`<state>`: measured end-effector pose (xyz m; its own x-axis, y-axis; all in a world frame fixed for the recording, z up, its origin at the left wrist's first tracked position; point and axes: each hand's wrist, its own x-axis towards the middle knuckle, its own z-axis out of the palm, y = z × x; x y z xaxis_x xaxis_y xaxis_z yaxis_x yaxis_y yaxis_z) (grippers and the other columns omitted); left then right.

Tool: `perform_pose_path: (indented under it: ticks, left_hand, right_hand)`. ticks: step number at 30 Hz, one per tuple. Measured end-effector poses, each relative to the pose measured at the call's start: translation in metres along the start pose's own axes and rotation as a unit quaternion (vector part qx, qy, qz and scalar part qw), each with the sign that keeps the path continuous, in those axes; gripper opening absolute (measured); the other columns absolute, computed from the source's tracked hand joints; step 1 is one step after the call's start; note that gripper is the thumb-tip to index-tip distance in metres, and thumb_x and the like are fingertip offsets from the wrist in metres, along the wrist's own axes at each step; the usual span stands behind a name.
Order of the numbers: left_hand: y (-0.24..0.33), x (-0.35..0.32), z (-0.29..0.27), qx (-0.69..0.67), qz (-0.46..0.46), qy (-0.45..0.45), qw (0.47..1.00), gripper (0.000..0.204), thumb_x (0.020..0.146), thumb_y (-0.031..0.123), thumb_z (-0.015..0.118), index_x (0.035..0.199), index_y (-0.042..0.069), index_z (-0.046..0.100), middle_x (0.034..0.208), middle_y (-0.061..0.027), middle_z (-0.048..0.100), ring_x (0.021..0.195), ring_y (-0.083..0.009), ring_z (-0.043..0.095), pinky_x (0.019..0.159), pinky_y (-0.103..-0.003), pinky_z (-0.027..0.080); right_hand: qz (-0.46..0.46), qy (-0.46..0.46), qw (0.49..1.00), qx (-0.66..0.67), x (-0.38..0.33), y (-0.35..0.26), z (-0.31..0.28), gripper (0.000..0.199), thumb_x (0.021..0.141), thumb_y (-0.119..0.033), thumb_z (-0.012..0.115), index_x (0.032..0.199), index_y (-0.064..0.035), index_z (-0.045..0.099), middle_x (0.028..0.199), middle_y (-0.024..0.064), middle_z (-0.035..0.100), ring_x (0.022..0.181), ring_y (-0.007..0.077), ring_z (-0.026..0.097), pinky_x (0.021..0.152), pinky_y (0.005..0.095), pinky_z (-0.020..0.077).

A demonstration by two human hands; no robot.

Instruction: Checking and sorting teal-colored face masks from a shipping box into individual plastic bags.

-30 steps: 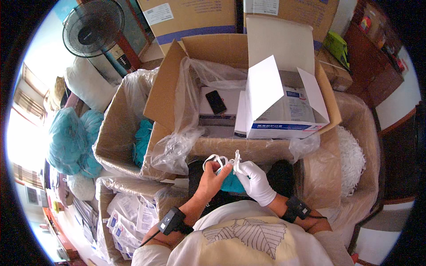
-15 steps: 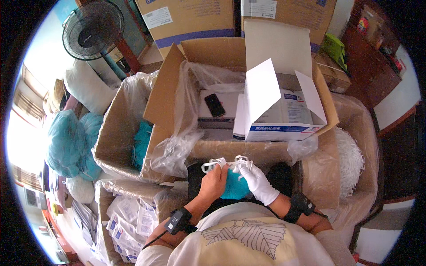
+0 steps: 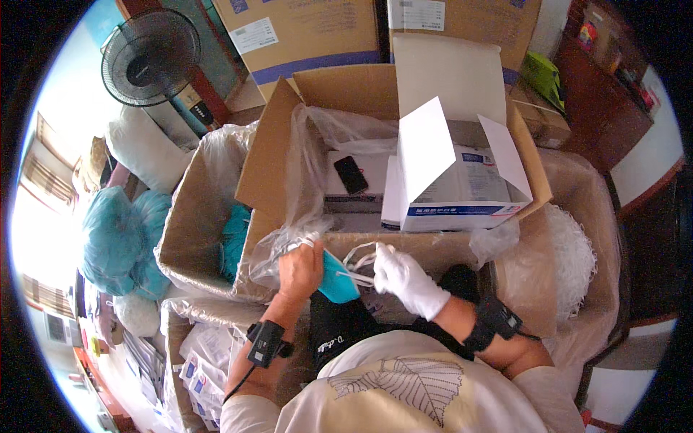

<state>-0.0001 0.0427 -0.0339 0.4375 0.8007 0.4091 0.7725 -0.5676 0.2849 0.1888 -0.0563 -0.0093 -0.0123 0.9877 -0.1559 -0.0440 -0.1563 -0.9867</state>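
Observation:
My left hand (image 3: 299, 270), bare with a black band on the wrist, holds a teal face mask (image 3: 337, 281) by its left edge. My right hand (image 3: 406, 278) wears a white glove and pinches the mask's white ear loops (image 3: 359, 261). Both hands are just in front of a large open cardboard box (image 3: 278, 144) lined with clear plastic. Inside that box stand an open white carton (image 3: 451, 184) and a black phone (image 3: 351, 175) on a flat white box.
Left of the big box is another plastic-lined box holding teal masks (image 3: 232, 242). A bag of white loops (image 3: 574, 260) is at right. A standing fan (image 3: 150, 47), teal bags (image 3: 115, 238) and stacked cardboard boxes (image 3: 310, 29) surround the spot.
The hands have dropped and spread apart; the white loops, held up and bunched before, are now drawn out to the right of the teal mask.

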Motion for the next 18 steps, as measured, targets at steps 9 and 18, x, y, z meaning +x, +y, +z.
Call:
perform_pose_path:
  ticks: [9, 18]
  left_hand:
    - [-0.009, 0.015, 0.024, 0.053, 0.134, -0.057, 0.988, 0.022, 0.087, 0.024, 0.049, 0.077, 0.006, 0.057, 0.062, -0.0125, 0.058, 0.047, -0.0285, 0.055, 0.04, -0.038, 0.042]
    - [-0.018, 0.043, -0.018, -0.261, -0.228, -0.057, 0.936, 0.034, 0.093, 0.028, 0.041, 0.087, -0.003, 0.054, 0.081, -0.0147, 0.058, 0.078, -0.0193, 0.052, 0.07, -0.035, 0.041]
  right_hand:
    - [-0.022, -0.229, 0.917, -0.325, -0.006, -0.022, -0.001, 0.029, 0.087, -0.021, 0.037, 0.088, -0.0014, 0.058, 0.074, 0.0197, 0.061, 0.069, 0.036, 0.061, 0.066, 0.044, 0.0474]
    - [-0.061, -0.033, 0.977, -0.204, -0.008, -0.029, -0.068, 0.023, 0.085, -0.013, 0.053, 0.104, -0.0008, 0.056, 0.084, 0.0113, 0.061, 0.086, 0.0236, 0.059, 0.08, 0.029, 0.045]
